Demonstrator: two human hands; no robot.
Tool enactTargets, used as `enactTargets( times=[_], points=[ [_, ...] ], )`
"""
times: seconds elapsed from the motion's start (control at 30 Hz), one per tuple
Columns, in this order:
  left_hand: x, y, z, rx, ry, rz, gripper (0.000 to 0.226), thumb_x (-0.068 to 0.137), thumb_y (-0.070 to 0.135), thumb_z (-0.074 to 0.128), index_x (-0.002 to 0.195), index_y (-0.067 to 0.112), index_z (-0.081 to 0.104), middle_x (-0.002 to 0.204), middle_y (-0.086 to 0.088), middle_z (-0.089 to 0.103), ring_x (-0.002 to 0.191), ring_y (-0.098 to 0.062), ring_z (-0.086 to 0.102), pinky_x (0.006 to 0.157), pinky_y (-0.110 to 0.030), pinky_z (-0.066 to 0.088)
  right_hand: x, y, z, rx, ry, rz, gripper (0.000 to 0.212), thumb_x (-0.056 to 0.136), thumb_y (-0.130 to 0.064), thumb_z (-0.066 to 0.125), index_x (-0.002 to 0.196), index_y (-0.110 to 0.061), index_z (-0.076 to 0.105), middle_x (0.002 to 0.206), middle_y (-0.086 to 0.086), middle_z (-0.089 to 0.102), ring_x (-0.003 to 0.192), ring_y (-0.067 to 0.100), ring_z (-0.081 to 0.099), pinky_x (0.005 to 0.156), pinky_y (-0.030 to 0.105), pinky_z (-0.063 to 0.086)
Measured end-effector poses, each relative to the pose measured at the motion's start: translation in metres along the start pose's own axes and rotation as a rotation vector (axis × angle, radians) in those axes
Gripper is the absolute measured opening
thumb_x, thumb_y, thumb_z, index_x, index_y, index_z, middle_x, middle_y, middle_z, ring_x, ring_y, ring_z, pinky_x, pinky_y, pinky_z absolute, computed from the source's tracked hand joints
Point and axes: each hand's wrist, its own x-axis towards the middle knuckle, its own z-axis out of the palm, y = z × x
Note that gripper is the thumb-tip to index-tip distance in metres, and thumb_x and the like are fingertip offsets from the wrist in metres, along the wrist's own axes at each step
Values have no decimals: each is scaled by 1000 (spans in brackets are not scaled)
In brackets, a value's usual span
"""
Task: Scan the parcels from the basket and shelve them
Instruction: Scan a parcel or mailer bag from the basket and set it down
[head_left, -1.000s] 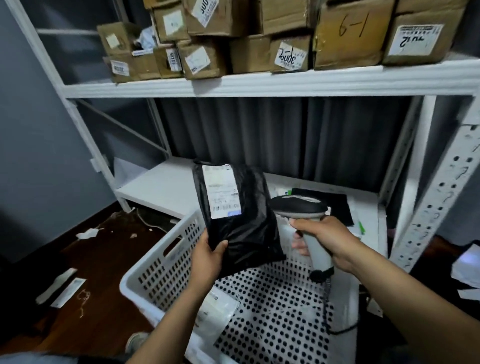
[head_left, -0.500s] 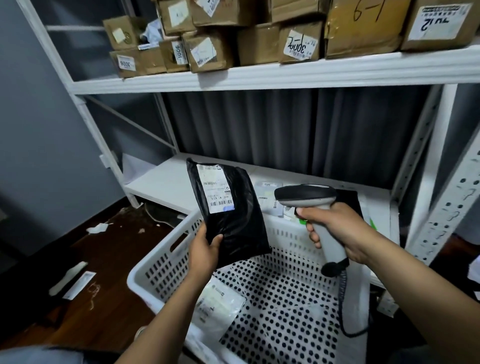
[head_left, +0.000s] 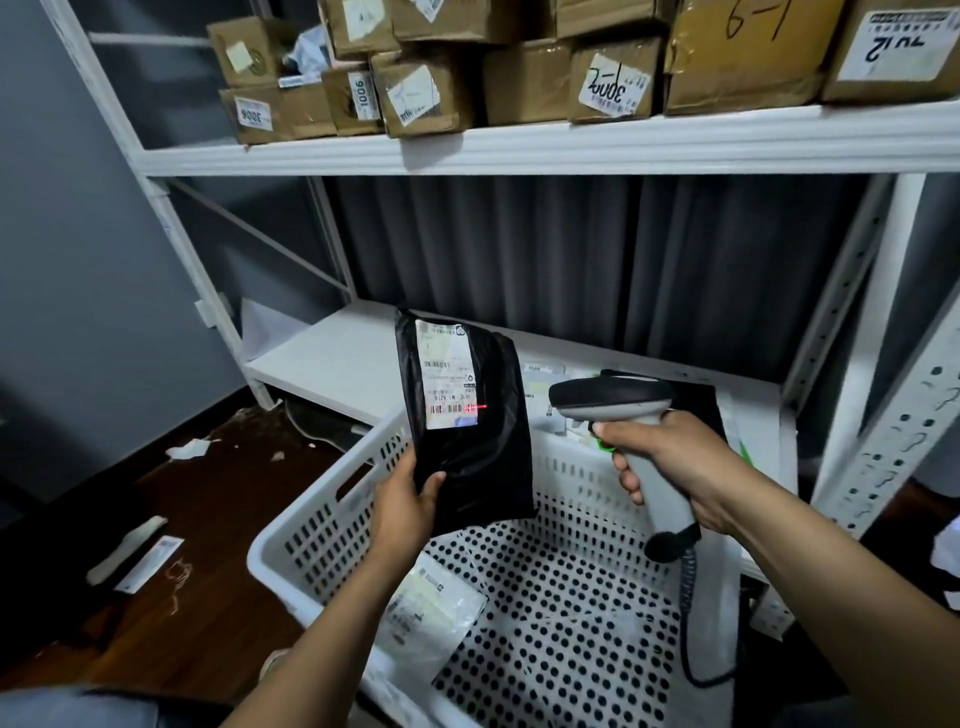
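Note:
My left hand (head_left: 405, 506) grips the bottom edge of a black plastic parcel (head_left: 483, 457) and holds it upright above the white perforated basket (head_left: 311, 525). Its white shipping label (head_left: 448, 375) faces me. A red scan line lies across the label's lower barcode. My right hand (head_left: 670, 460) grips the handle of a grey barcode scanner (head_left: 613, 397), whose head points left at the label from close by. A coiled cable hangs from the scanner's handle. Another parcel in a white bag (head_left: 434, 616) lies on the basket floor.
The white lower shelf (head_left: 337, 358) behind the basket bears flat parcels and papers at the right. The upper shelf (head_left: 519, 148) is packed with labelled cardboard boxes (head_left: 415, 93). White shelf posts stand at both sides. Paper scraps lie on the dark wooden floor at left.
A red scan line has appeared on the label's barcode. The scanner's head has come nearer to the parcel, which stays upright in my left hand.

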Motion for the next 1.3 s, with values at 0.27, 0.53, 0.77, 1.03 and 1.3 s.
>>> enactTargets(
  times=[0.27,0.53,0.77,1.03,1.3],
  points=[
    [35,-6,12,-210,-12,-51,51,92,8,61,140,16,46,128,1,59,116,-16,56,94,-25,44,44,9,-7,-1,141,-6,17,86,-15,72,80,-2,64,56,9,56,44,17,51,44,26,45],
    [133,-11,55,-280,26,-127,37,93,7,59,129,12,53,119,-7,63,103,-21,59,88,-32,48,138,35,-25,116,352,56,22,85,-17,73,72,-5,60,54,7,53,42,18,48,47,27,43],
    [241,-12,128,-302,-185,-119,50,86,-13,53,121,22,49,100,1,65,88,-16,62,75,-26,51,227,47,-48,127,365,87,24,84,-16,74,71,-3,59,58,10,49,44,20,44,47,25,37],
    [327,-68,215,-228,-324,-186,62,81,-16,58,130,20,53,101,-12,68,85,-28,66,72,-34,59,289,82,-68,61,283,138,18,86,-7,69,79,-1,54,58,12,43,42,19,37,41,21,30],
    [365,-112,245,314,-259,-162,63,85,11,66,143,14,43,121,-17,65,116,-31,58,103,-34,42,308,109,-66,9,287,140,16,80,-12,72,75,-2,60,54,8,49,39,17,43,45,24,36]
  ],
)
